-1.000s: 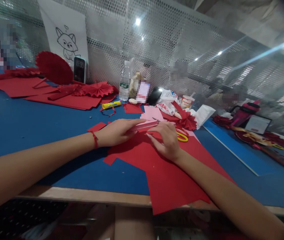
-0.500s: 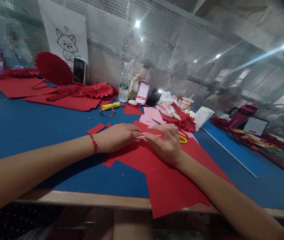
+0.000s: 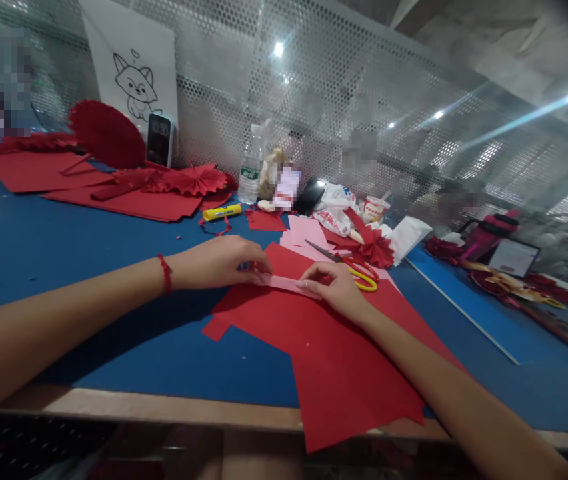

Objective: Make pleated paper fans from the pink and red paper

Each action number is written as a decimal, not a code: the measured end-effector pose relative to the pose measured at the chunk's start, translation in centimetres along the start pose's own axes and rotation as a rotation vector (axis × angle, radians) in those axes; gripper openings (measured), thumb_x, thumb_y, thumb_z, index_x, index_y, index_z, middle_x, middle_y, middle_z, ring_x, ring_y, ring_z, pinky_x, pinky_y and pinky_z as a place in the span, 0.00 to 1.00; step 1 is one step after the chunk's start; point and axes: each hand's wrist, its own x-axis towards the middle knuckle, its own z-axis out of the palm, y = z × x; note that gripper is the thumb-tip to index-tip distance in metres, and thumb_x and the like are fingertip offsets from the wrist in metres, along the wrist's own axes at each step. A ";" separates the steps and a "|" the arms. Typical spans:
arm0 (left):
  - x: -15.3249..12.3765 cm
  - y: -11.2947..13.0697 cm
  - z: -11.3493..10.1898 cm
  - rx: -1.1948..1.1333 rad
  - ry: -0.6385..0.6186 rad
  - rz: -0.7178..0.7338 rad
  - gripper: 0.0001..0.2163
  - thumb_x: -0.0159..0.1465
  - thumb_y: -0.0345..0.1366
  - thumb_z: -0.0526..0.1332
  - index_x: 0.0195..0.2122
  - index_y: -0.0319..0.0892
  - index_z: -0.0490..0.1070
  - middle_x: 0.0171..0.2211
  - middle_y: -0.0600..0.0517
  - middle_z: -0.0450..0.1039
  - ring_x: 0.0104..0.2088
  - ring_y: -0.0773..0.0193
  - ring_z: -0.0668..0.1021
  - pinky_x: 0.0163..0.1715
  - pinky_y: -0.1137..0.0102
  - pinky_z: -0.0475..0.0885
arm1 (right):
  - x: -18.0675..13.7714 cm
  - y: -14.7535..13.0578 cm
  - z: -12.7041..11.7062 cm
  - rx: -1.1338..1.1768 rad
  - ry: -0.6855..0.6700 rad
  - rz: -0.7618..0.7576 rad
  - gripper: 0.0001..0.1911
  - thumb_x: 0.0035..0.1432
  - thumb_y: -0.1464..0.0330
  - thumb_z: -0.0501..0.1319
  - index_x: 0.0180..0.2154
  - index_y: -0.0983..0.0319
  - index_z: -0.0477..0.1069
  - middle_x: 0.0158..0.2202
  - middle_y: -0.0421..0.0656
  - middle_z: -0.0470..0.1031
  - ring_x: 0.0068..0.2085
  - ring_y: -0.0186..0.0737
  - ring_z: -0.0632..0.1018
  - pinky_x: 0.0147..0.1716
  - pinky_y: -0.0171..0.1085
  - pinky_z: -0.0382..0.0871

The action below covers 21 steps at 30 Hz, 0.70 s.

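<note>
Left hand [image 3: 219, 262] shifted left, away from right hand [image 3: 337, 287] | pink strip [image 3: 281, 283] bared between them over red paper [image 3: 349, 367], likely easier to align | right pinches it; left curled, hold can't tell

Pink strip [image 3: 284, 284]: smooth matt paper
Large red sheet [image 3: 357, 373]: smooth paper, matt
Pleated red rosette [image 3: 378, 248]: matt paper, ridged by its folds
Scissors [image 3: 365, 281]: grey metal blades, smooth plastic-looking handles
Glue stick [image 3: 222, 213]: smooth yellow plastic, faintly glossy
Water bottle [image 3: 249, 175]: clear plastic, glossy
Carrier bag [image 3: 334, 208]: thin white plastic, crinkled
Bracelet [image 3: 165, 273]: red cord, knotted and rough-looking
Tabletop [image 3: 114, 247]: blue, smooth, mostly matt
Table edge [image 3: 164, 408]: tan, wood-like
Partition [image 3: 214, 120]: grey perforated metal, dull sheen
</note>
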 end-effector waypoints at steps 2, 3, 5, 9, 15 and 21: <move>0.2 -0.5 0.4 -0.122 -0.001 -0.062 0.12 0.64 0.46 0.60 0.39 0.46 0.79 0.36 0.51 0.80 0.35 0.61 0.79 0.34 0.73 0.69 | 0.2 0.2 0.0 0.104 -0.048 0.095 0.14 0.50 0.58 0.69 0.25 0.62 0.72 0.23 0.38 0.73 0.24 0.33 0.70 0.26 0.33 0.63; 0.3 -0.7 0.6 -0.185 -0.006 -0.090 0.13 0.63 0.48 0.61 0.37 0.45 0.79 0.35 0.51 0.80 0.35 0.61 0.79 0.33 0.73 0.69 | 0.3 0.2 -0.1 0.143 -0.065 0.128 0.16 0.49 0.57 0.69 0.25 0.62 0.72 0.22 0.37 0.72 0.23 0.31 0.68 0.25 0.33 0.62; 0.4 -0.9 0.8 -0.306 -0.038 -0.143 0.15 0.61 0.49 0.62 0.36 0.43 0.79 0.32 0.50 0.80 0.32 0.62 0.78 0.30 0.74 0.69 | 0.3 0.2 -0.2 0.193 -0.095 0.169 0.18 0.48 0.56 0.70 0.24 0.63 0.71 0.21 0.36 0.69 0.22 0.30 0.66 0.24 0.32 0.60; 0.5 -1.0 0.9 -0.501 -0.141 -0.237 0.15 0.58 0.49 0.64 0.36 0.42 0.80 0.28 0.51 0.78 0.27 0.64 0.76 0.26 0.74 0.67 | 0.1 0.2 -0.3 0.210 -0.184 0.177 0.19 0.47 0.55 0.70 0.24 0.63 0.70 0.22 0.36 0.67 0.24 0.29 0.65 0.25 0.31 0.59; 0.6 -0.7 0.6 -0.488 -0.171 -0.310 0.16 0.56 0.49 0.65 0.26 0.38 0.78 0.23 0.53 0.72 0.24 0.68 0.69 0.25 0.75 0.62 | -0.2 -0.1 -0.5 0.174 -0.281 0.167 0.18 0.53 0.54 0.66 0.28 0.63 0.71 0.25 0.37 0.67 0.27 0.30 0.64 0.27 0.32 0.57; 0.7 -0.5 0.9 -0.449 -0.164 -0.313 0.18 0.56 0.51 0.64 0.24 0.37 0.75 0.22 0.53 0.68 0.25 0.68 0.67 0.25 0.74 0.59 | -0.1 -0.2 -0.2 0.150 -0.261 0.195 0.18 0.56 0.54 0.63 0.29 0.63 0.70 0.26 0.37 0.66 0.28 0.32 0.64 0.27 0.33 0.56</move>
